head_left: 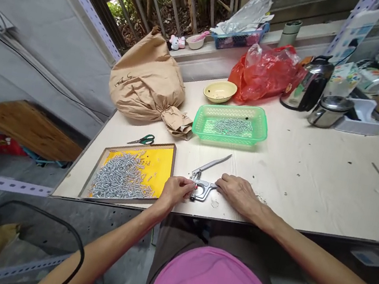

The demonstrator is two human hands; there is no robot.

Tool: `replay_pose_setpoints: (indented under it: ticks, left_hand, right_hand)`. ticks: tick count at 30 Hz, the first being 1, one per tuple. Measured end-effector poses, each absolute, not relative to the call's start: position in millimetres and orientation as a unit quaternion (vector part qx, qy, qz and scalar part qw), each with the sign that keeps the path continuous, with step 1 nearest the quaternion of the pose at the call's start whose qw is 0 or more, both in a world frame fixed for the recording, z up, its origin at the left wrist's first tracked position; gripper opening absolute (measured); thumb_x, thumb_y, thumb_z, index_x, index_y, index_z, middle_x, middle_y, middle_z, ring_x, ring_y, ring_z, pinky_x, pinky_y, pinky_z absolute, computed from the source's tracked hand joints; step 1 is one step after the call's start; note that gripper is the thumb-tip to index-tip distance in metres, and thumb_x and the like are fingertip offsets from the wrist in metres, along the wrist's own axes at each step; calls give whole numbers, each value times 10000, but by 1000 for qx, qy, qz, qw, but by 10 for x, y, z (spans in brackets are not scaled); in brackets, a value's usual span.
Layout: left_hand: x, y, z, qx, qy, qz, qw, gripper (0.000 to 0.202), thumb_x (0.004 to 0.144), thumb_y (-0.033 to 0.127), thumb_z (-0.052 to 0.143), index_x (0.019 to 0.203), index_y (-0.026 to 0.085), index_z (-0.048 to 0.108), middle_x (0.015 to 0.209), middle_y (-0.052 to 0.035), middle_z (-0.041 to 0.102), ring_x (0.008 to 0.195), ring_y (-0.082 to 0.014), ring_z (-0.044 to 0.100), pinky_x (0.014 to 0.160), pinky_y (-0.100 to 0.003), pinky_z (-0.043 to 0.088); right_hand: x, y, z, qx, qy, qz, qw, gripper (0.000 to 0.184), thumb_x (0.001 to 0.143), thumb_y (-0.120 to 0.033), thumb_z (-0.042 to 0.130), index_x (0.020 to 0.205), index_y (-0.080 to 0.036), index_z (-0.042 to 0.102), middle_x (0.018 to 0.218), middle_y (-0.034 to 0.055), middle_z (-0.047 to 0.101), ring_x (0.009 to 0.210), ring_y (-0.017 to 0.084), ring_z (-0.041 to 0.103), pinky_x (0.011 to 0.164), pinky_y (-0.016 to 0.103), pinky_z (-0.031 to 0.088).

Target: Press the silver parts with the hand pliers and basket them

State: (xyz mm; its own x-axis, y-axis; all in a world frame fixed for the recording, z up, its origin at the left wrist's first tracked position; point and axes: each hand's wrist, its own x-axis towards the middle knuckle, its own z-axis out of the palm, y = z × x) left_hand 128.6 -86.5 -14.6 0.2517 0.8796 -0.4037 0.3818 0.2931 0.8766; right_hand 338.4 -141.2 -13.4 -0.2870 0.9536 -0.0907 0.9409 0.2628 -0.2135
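A silver plier-like hand tool [206,190] with a coil spring lies on the table near the front edge, its long upper handle [213,165] raised. My left hand [177,190] is at the tool's left end, fingertips pinched together beside a small red spot. What they pinch is too small to name. My right hand [237,193] rests palm down with its fingers closed on the right end of the tool's lower part. Left of my hands, a shallow tray [161,169] with a yellow bottom holds a heap of small silver metal pins [121,176].
Green-handled scissors [146,140] lie behind the tray. A green plastic basket [200,124] holds more metal pins. Further back are a tied brown sack [148,83], a cream bowl [219,91], a red plastic bag [263,74] and a kettle [312,83].
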Motion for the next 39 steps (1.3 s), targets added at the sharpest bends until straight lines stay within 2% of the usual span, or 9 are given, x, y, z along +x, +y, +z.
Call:
replay_pose_setpoints:
  ticks: [5, 13, 19, 23, 25, 28, 31, 34, 39]
  left_hand:
    - [1283, -896, -119, 543, 602, 185, 555, 281, 649, 353, 722, 563, 110, 611, 434, 27, 509, 391, -55, 409, 406, -188, 304]
    - [1333, -882, -108, 527, 645, 123, 539, 200, 710, 260, 689, 608, 119, 591, 415, 42, 493, 351, -67, 421, 384, -199, 377]
    - [1313, -855, -76, 541, 644, 60, 538, 245, 722, 312, 690, 610, 119, 589, 396, 61, 452, 346, -49, 384, 377, -182, 354]
    - [1282, -864, -77, 524, 643, 52, 556, 285, 677, 374, 725, 641, 126, 589, 406, 74, 444, 353, -48, 383, 394, -186, 369]
    - [1273, -872, -70, 530, 633, 51, 562, 312, 646, 401, 744, 637, 130, 589, 408, 78, 440, 354, -45, 380, 398, -185, 364]
    - [1276, -874, -37, 542, 615, 38, 572, 333, 630, 414, 747, 586, 135, 570, 402, 73, 435, 351, -44, 364, 388, -185, 339]
    - [1297, -865, 7, 551, 606, 14, 573, 365, 615, 420, 757, 522, 139, 543, 379, 66, 423, 337, -44, 341, 378, -192, 302]
    - [1321, -857, 36, 554, 606, -6, 571, 399, 596, 423, 773, 479, 144, 512, 364, 59, 424, 322, -46, 334, 374, -199, 271]
    - [1343, -876, 46, 543, 607, 0, 580, 400, 610, 404, 765, 476, 153, 485, 353, 68, 408, 303, -41, 319, 366, -195, 255]
  right_hand:
    - [3382, -1420, -192, -596, -795, 104, 44, 234, 967, -261, 387, 955, -187, 608, 959, 73, 605, 858, 180, 551, 655, 279, 324]
    - [3379, -1424, -214, -599, -793, 99, 40, 223, 963, -226, 375, 979, -181, 593, 970, 84, 592, 849, 179, 532, 661, 280, 330]
    - [3365, -1436, -237, -597, -797, 88, 40, 220, 956, -215, 381, 979, -176, 597, 950, 87, 589, 844, 189, 547, 663, 288, 355]
    - [3423, -1446, -136, -593, -795, 114, 65, 201, 932, -299, 461, 1015, -184, 603, 1032, 89, 586, 886, 196, 564, 721, 297, 402]
    - [3492, -1408, -97, -585, -797, 117, 95, 328, 879, -367, 553, 1158, -196, 561, 1205, 117, 540, 1012, 230, 544, 816, 338, 418]
    - [3602, -1279, -115, -579, -802, 109, 101, 737, 748, -493, 676, 1367, -193, 413, 1464, 182, 315, 1267, 343, 373, 970, 477, 352]
    - [3673, -1124, -198, -560, -816, 126, 60, 995, 639, -614, 708, 1434, -148, 332, 1517, 229, 197, 1377, 401, 170, 1046, 564, 229]
    - [3710, -1019, -270, -533, -833, 141, 41, 1065, 620, -689, 669, 1450, -130, 302, 1504, 239, 228, 1385, 408, 137, 1055, 583, 189]
    - [3711, -960, -234, -517, -844, 132, 55, 1039, 611, -696, 662, 1416, -124, 343, 1408, 227, 379, 1309, 393, 284, 1020, 568, 241]
